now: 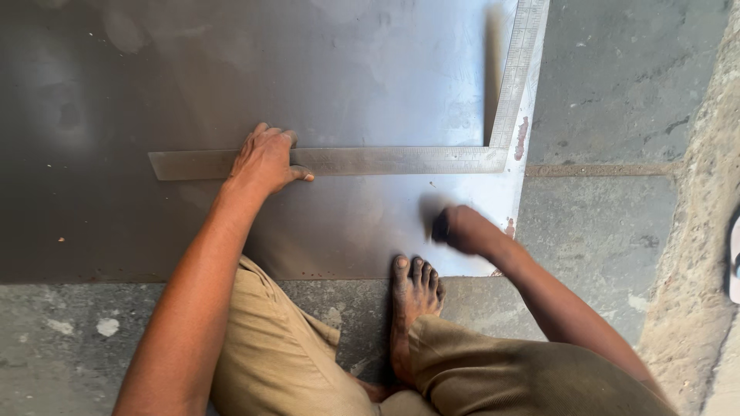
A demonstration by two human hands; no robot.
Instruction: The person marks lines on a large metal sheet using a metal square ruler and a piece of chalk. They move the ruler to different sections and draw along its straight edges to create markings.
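A large grey metal sheet (154, 92) lies flat on the stone floor. On it rests an L-shaped steel square (401, 159), its long arm running left to right and its short arm going up along the sheet's right edge. My left hand (266, 160) presses down on the long arm near its left end, fingers spread over it. My right hand (461, 229) is blurred, low over the sheet near its right front corner, fingers closed; whether it holds something I cannot make out. My bare right foot (412, 308) has its toes on the sheet's front edge.
Grey stone floor slabs (617, 85) surround the sheet, with a joint line to the right. A rough concrete strip (697, 254) runs along the right side, and part of a sandal (734, 258) shows at the right edge. My knees in tan trousers (285, 362) fill the bottom.
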